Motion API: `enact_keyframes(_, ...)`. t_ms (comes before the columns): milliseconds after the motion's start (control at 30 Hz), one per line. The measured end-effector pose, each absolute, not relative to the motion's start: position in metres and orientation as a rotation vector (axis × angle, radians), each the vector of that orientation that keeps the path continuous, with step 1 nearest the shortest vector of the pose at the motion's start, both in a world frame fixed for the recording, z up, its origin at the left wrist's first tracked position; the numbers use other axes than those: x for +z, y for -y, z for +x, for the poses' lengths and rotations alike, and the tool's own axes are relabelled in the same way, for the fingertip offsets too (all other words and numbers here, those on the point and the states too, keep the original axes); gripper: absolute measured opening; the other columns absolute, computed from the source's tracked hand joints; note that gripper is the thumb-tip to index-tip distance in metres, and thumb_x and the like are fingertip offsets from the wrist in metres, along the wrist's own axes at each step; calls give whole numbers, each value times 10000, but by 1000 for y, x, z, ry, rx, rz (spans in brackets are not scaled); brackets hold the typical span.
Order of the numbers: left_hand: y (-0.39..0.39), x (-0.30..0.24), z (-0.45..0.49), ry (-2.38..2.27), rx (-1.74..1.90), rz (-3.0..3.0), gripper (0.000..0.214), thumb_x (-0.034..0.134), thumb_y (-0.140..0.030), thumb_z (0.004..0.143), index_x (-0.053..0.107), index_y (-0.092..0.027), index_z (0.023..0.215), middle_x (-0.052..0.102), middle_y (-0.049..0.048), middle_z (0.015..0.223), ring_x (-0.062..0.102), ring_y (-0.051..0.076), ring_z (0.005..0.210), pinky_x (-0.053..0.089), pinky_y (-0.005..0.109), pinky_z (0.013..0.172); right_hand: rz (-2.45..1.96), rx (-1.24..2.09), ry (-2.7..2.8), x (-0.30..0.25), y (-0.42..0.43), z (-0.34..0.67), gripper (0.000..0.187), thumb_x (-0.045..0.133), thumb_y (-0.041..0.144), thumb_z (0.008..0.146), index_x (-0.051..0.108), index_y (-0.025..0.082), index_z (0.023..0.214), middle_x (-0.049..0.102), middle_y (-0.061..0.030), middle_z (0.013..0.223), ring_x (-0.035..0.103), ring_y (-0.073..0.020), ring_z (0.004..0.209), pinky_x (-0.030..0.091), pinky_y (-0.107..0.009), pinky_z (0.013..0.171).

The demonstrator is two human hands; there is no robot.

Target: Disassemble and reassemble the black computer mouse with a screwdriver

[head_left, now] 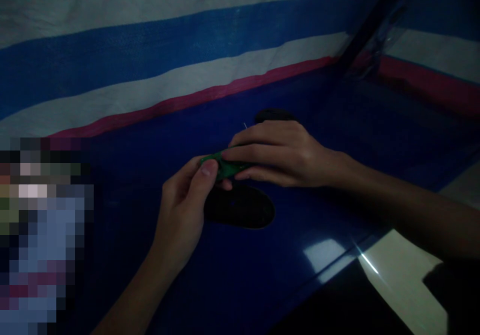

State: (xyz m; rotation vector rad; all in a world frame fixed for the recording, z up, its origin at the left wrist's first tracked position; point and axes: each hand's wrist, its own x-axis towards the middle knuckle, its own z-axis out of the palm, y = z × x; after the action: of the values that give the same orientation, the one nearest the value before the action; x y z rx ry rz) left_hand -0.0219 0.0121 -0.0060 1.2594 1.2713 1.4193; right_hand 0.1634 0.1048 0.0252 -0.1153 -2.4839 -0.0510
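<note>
A small green piece, which looks like a circuit board, is held above the blue table. My left hand pinches its left end, the thumb lying on top. Over its right part my right hand curls, fingers closed about it and covering much of it. Just below the hands lies a black oval shell like a computer mouse's. Behind my right hand a second dark rounded piece shows in part. A thin pale pin or wire sticks up near my right fingers. The light is dim, so fine detail is lost.
The table has a shiny blue top with its near edge at lower right. A striped sheet hangs along the back, and a dark post stands at the far right. A blurred-out patch covers the left side.
</note>
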Motion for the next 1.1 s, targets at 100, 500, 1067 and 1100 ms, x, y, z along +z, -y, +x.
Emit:
enact_keyframes(100,-10,-7,-20,-1340,1453,1400,352,521,-468,897,630,-258,1158,686,41,1010,662,179,829,563,320,717,-223,217,2477,29,-101,162,288,451,284,982,657,90,930,647,-28,735,581,-88,648,422,-211,613)
enact_keyframes(500,-2,-4,-15,-1638,1372,1862,331,721,-342,773,633,-258,1081,721,-16,972,679,160,853,548,278,767,-659,1719,2109,30,-105,153,402,454,452,948,579,98,803,591,11,639,501,-33,469,364,-147,427)
enact_keyframes(1067,-7,-5,-18,-1536,1479,1893,509,710,-255,786,528,-279,1260,624,13,1226,606,184,1095,527,278,840,-504,1739,1993,32,-104,154,299,587,373,897,557,98,782,568,29,613,530,-33,494,389,-127,432)
enact_keyframes(1100,-7,-5,-18,-1525,1443,1998,503,710,-217,779,537,-277,1248,613,13,1247,594,186,1119,514,289,881,-493,1796,2003,32,-104,154,305,581,377,900,551,101,773,557,36,590,520,-32,476,383,-128,424)
